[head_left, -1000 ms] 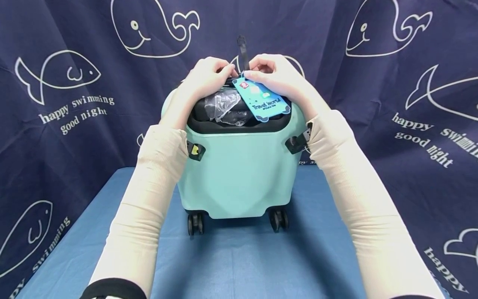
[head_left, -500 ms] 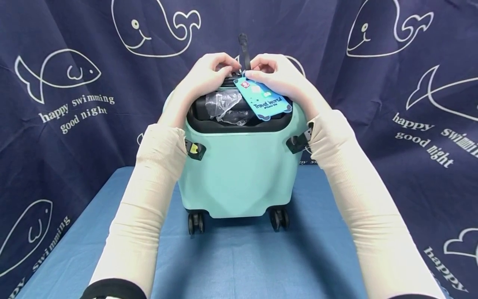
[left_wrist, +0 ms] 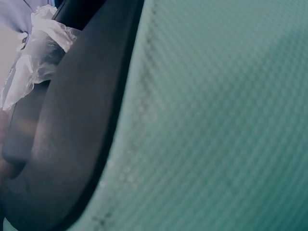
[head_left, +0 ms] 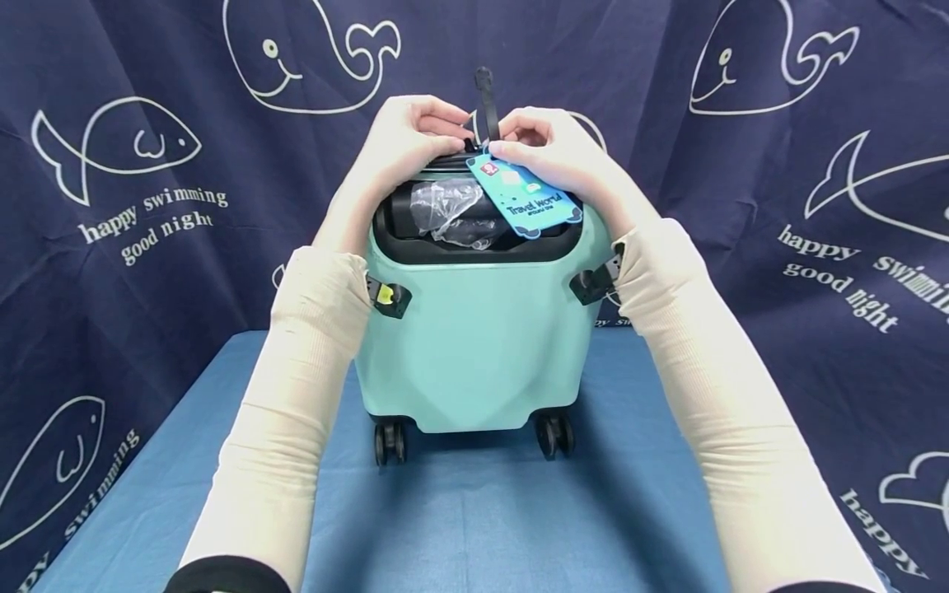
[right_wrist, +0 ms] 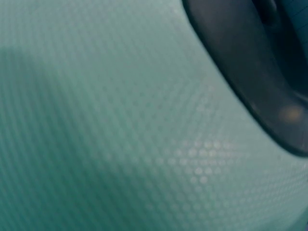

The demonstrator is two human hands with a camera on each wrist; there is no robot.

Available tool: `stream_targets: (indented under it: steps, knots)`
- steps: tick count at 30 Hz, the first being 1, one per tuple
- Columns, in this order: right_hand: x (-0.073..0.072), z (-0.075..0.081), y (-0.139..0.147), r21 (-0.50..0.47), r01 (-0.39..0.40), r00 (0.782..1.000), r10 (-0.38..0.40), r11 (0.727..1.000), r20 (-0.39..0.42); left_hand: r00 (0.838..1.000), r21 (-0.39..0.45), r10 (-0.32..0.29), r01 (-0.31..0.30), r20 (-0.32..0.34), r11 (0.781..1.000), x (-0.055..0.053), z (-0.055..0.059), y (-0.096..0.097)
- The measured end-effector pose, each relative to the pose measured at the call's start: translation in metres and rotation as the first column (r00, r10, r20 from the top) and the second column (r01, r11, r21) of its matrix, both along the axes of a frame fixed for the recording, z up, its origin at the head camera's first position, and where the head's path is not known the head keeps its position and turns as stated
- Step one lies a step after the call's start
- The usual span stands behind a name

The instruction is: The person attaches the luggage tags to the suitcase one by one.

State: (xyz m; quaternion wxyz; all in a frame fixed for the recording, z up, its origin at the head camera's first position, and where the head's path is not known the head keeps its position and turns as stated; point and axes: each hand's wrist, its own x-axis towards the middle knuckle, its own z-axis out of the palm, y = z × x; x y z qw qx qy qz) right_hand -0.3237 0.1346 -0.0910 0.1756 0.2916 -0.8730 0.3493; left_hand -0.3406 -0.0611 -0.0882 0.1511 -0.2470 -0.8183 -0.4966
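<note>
A mint-green suitcase (head_left: 474, 346) stands upright before me in the head view. At its top, my right hand (head_left: 563, 152) pinches the base of a black strap (head_left: 487, 103), whose tip points up. A blue luggage tag (head_left: 528, 198) printed "Travel World" hangs from this spot across the suitcase's black recess. Opposite, my left hand (head_left: 411, 140) has thumb and fingertips at a small dark part of the strap, right beside the right fingers. Its exact hold is mostly hidden. Both wrist views show textured green shell (left_wrist: 216, 120) and black trim (right_wrist: 240, 62), with no fingers clearly visible.
Clear plastic wrap (head_left: 448, 206) covers the handle in the suitcase recess. Black wheels (head_left: 554, 434) stand on a blue-covered table (head_left: 460, 527). Behind hangs a navy curtain (head_left: 578, 49) with whale and fish drawings. Black wrist-camera mounts (head_left: 389, 298) sit at the cuffs.
My left hand has risen slightly, and its fingers have straightened toward the strap. The right hand, tag and suitcase have hardly moved.
</note>
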Motion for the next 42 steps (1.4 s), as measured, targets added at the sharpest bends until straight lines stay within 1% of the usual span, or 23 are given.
stream_targets:
  steps: [5,8,14,17,19,21,23,27,30,32,37,39,42]
  knots:
    - [-0.0007,-0.0007,0.0013,-0.011,-0.009,1.0,0.009,1.0,-0.006,0.996,-0.052,0.091,-0.093,-0.024,0.994,0.0011,0.0005,0.001]
    - [-0.0014,-0.001,0.0015,-0.016,-0.016,1.0,0.016,1.0,-0.011,0.99,-0.085,0.133,-0.135,-0.039,0.987,0.0018,0.0004,0.0012]
    - [-0.0023,-0.0017,0.0006,-0.008,-0.016,1.0,0.016,1.0,-0.016,0.983,-0.156,0.179,-0.182,-0.032,0.971,0.003,0.0003,0.0005]
    - [-0.0019,-0.0012,0.001,0.002,-0.012,1.0,0.012,1.0,-0.024,0.978,-0.217,0.203,-0.21,-0.056,0.953,0.0029,0.0008,0.0008]
    - [-0.0014,-0.0007,0.0014,0.005,-0.013,1.0,0.013,1.0,-0.027,0.973,-0.262,0.216,-0.23,-0.078,0.937,0.0028,0.001,0.0011]
    - [-0.0008,-0.0002,0.0017,0.003,-0.016,1.0,0.016,1.0,-0.024,0.97,-0.297,0.22,-0.24,-0.1,0.924,0.0028,0.0011,0.0014]
    - [-0.0006,0.0001,0.0018,-0.001,-0.021,1.0,0.021,1.0,-0.021,0.971,-0.312,0.214,-0.236,-0.105,0.92,0.0028,0.0012,0.0019]
    - [-0.0005,0.0,0.0018,-0.019,-0.028,1.0,0.028,0.999,-0.012,0.983,-0.298,0.172,-0.185,-0.07,0.937,0.0028,0.0011,0.0035]
    - [-0.0004,-0.0003,0.0019,-0.028,-0.021,1.0,0.021,0.999,-0.003,0.988,-0.287,0.146,-0.153,-0.045,0.946,0.0028,0.0005,0.004]
    - [-0.0005,-0.0001,0.0018,-0.037,-0.02,1.0,0.02,0.999,0.011,0.989,-0.3,0.139,-0.145,-0.042,0.943,0.0031,0.0,0.0039]
    - [-0.001,-0.0002,0.0025,-0.075,-0.04,0.998,0.042,0.996,0.035,0.989,-0.355,0.137,-0.149,-0.058,0.923,0.0033,-0.0005,0.0045]
    - [-0.0011,-0.0006,0.0031,-0.078,-0.043,0.998,0.045,0.996,0.031,0.989,-0.36,0.135,-0.149,-0.065,0.921,0.0031,-0.0004,0.005]
    - [-0.0004,-0.0009,0.0037,-0.071,-0.035,0.999,0.036,0.997,0.016,0.99,-0.348,0.132,-0.144,-0.057,0.926,0.0032,-0.0004,0.0053]
